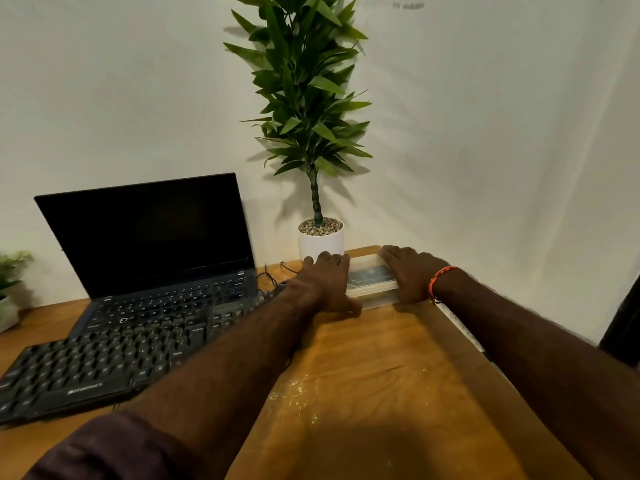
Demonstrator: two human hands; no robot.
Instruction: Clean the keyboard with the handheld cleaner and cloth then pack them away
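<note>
Head camera, looking down over a brown wooden desk point(381, 368) set into a corner of pale walls. Right of the frame's centre, a clear lidded plastic storage box point(371, 277) sits at the desk's far right corner, with something dark and greenish showing through its lid; what it is cannot be told. The left hand point(327, 284) lies on the box's left end with fingers spread and fairly straight, fingertips reaching toward the plant pot, thumb down along the near side. The right hand point(410, 271) covers the box's right end, fingers laid flat over the top; an orange thread band point(438, 280) circles that wrist. Neither hand curls round the box, both pressing or resting on it from either side.

At lower left, a black full-size keyboard point(93, 368) lies at a slant on the desk, its far edge just beside or slightly overlapping the base of an open black laptop point(156, 237) with a dark screen. A black cable point(270, 280) tangles between the laptop and the left hand. Just behind the left hand's fingertips, a tall green leafy plant in a white round pot point(321, 240) topped with pebbles stands against the wall. A second small plant point(12, 268) shows at the left edge. Pale yellowish flecks point(298, 389) are scattered on the desk at lower centre.
</note>
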